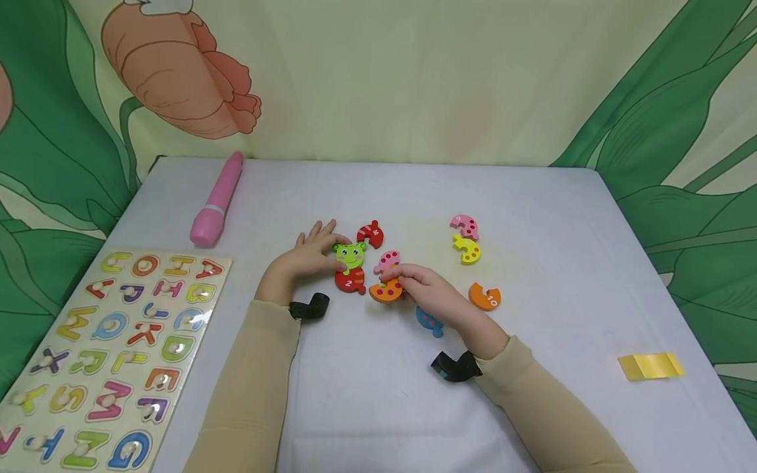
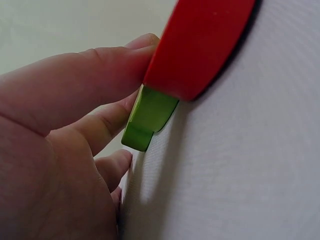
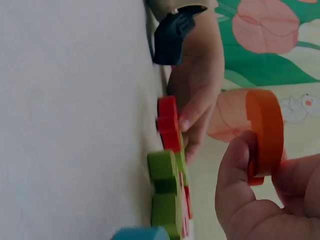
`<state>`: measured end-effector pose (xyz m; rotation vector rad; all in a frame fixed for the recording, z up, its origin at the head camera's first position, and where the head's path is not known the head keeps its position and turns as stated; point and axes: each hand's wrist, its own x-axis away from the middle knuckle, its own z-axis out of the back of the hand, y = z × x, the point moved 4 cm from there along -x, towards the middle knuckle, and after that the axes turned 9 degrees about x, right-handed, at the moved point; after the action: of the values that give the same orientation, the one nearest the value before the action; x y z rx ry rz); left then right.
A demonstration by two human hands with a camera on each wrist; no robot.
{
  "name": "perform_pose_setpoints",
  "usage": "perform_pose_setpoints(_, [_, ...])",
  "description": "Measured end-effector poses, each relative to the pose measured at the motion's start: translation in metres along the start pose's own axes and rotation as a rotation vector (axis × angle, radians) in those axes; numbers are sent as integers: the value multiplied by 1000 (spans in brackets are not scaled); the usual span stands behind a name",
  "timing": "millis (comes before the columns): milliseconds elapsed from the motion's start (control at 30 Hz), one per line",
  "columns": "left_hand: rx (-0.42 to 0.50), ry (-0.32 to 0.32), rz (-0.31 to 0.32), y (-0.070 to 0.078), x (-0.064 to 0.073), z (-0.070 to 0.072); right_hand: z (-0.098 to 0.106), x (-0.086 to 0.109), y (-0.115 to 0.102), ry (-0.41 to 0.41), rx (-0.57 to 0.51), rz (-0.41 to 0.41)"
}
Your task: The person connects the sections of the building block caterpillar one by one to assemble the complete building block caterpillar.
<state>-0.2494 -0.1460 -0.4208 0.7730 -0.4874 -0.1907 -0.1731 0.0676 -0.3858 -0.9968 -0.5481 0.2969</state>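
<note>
My left hand [image 1: 306, 255] pinches a green frog-head puzzle piece [image 1: 350, 253] between thumb and forefinger, the other fingers spread out behind. A red piece marked 2 [image 1: 350, 281] joins the frog head on its near side; the thumb lies beside it in the left wrist view. My right hand [image 1: 434, 292] pinches an orange puzzle piece with red dots [image 3: 270, 132], held up off the table. Beyond it lies a pink dotted piece [image 1: 387, 261]. Green pieces [image 3: 167, 212] show below in the right wrist view, hidden from the head view.
A blue piece [image 1: 427, 320] lies under my right wrist. Further right are an orange piece [image 1: 486, 299], a yellow one [image 1: 469, 252] and a pink one [image 1: 466, 226]. A red piece [image 1: 370, 234] sits behind the frog. Letter board [image 1: 136, 315], pink microphone [image 1: 216, 202] and yellow strip [image 1: 650, 366] flank them.
</note>
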Motion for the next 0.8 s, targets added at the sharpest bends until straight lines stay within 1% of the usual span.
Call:
perform_pose_setpoints(100, [-2, 1, -4, 0, -1, 0, -6, -2, -1, -13, 53, 14])
perform_pose_setpoints(200, [-9, 2, -10, 0, -2, -1, -11, -4, 0, -37, 82, 63])
perform_pose_setpoints(333, [-16, 5, -14, 0, -2, 0, -16, -7, 2, -62, 33, 107])
perform_pose_setpoints(433, [-14, 7, -16, 0, -1, 0, -18, -7, 2, -52, 17, 123])
perform_pose_setpoints(533, [-13, 6, -16, 0, -1, 0, -20, -8, 1, -29, 30, 111])
perform_pose_setpoints(600, [-15, 6, -14, 0, -1, 0, -22, -8, 0, -21, 44, 89])
perform_pose_setpoints(700, [-15, 11, -13, -1, -1, 0, -27, -9, 0, -30, 58, 62])
perform_pose_setpoints(800, [-11, 14, -15, -1, -1, 0, -31, -9, -1, -41, 73, 54])
